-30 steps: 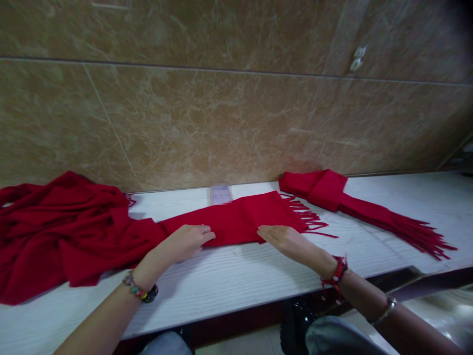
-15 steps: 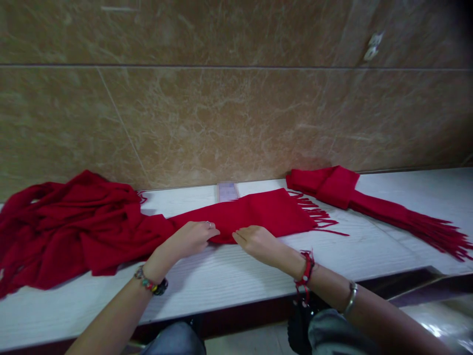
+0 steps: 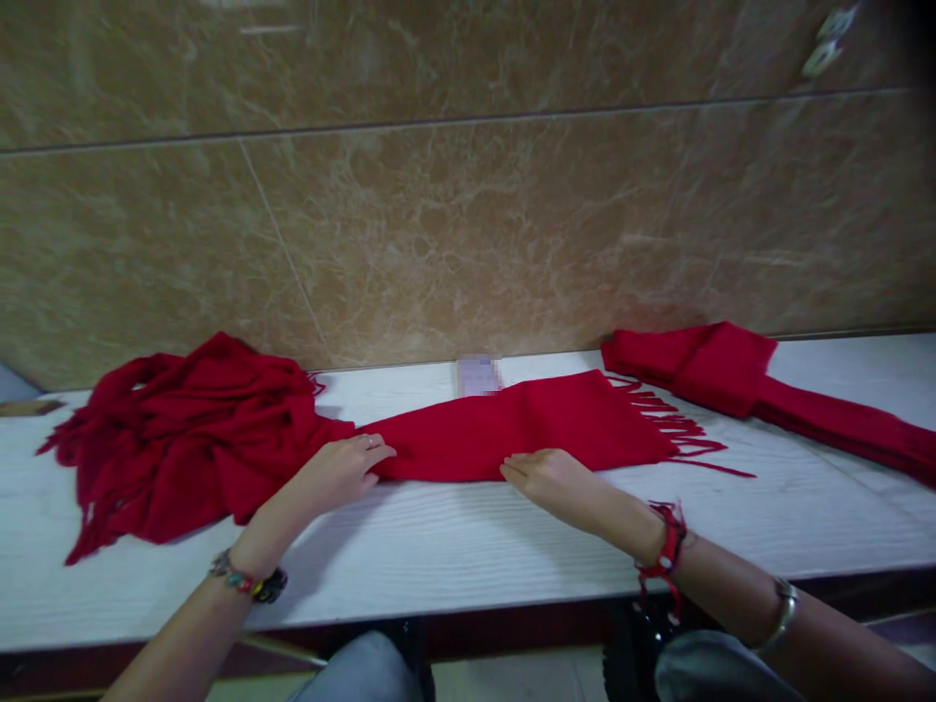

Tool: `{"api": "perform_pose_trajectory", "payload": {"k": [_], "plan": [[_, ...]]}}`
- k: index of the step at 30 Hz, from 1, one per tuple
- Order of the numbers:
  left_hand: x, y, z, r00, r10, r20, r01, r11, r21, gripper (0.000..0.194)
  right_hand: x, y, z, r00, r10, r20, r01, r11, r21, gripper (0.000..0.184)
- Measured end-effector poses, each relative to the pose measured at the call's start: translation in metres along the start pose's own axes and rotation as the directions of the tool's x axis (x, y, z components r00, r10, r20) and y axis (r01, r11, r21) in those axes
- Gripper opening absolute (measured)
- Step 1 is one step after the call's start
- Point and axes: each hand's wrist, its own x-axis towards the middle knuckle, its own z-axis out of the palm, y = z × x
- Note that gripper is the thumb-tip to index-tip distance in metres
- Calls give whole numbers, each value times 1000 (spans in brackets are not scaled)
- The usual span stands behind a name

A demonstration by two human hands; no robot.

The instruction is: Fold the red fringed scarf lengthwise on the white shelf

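A red scarf (image 3: 468,434) lies as a flat band along the white table, its fringe spread at the right end. At its left, the band runs into a crumpled heap of red cloth (image 3: 197,448); where one ends and the other begins is hard to tell. My left hand (image 3: 343,475) pinches the scarf's near edge close to the heap, fingers closed. Farther right, my right hand (image 3: 552,480) has its fingers pressed together on the same near edge. The fingertips of both hands are partly hidden against the cloth.
Another red scarf (image 3: 694,370), folded over itself, rests at the right by the brown marbled wall (image 3: 453,224). A small pale packet (image 3: 479,377) lies behind the flat band. The white table's (image 3: 439,546) front edge is just ahead of my knees.
My left hand has slid left along the scarf's near edge toward the heap, widening the gap between my hands. My right hand stays at that edge. The camera view has shifted a little.
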Motion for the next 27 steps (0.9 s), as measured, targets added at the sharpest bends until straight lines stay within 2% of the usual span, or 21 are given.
{"api": "perform_pose_trajectory", "payload": {"k": [4, 7, 10, 14, 17, 19, 22, 24, 27], "plan": [[-14, -41, -13, 996, -87, -15, 85, 991, -106, 30, 7, 5, -9, 996, 19, 82, -25, 997, 76, 19], [-14, -53, -18, 983, -155, -102, 139, 979, -147, 31, 17, 5, -17, 990, 50, 131, -63, 993, 98, 20], [-9, -42, -16, 979, -137, -154, 116, 983, -144, 35, 30, -3, -22, 992, 62, 108, -73, 993, 95, 22], [-5, -11, -9, 995, 19, -102, -32, 992, -122, 31, 46, -20, -25, 998, 59, 33, -62, 993, 105, 20], [-3, 7, -6, 989, 122, -86, -132, 984, -123, 25, 49, -26, -23, 999, 39, 21, -41, 992, 120, 18], [-2, 14, -5, 980, 145, -137, -158, 984, -84, 20, 48, -22, -18, 999, 46, -3, -45, 988, 147, 20], [0, 17, -5, 957, 148, -247, -157, 988, -14, 10, 45, -9, -8, 989, 136, -57, -120, 967, 223, 23], [1, 18, -7, 954, 173, -246, -176, 984, 6, 18, 44, 0, -2, 978, 203, -53, -180, 941, 285, 21], [2, 21, -9, 961, 221, -169, -221, 975, 18, 28, 46, 8, 1, 970, 242, -9, -221, 901, 374, 17]]}}
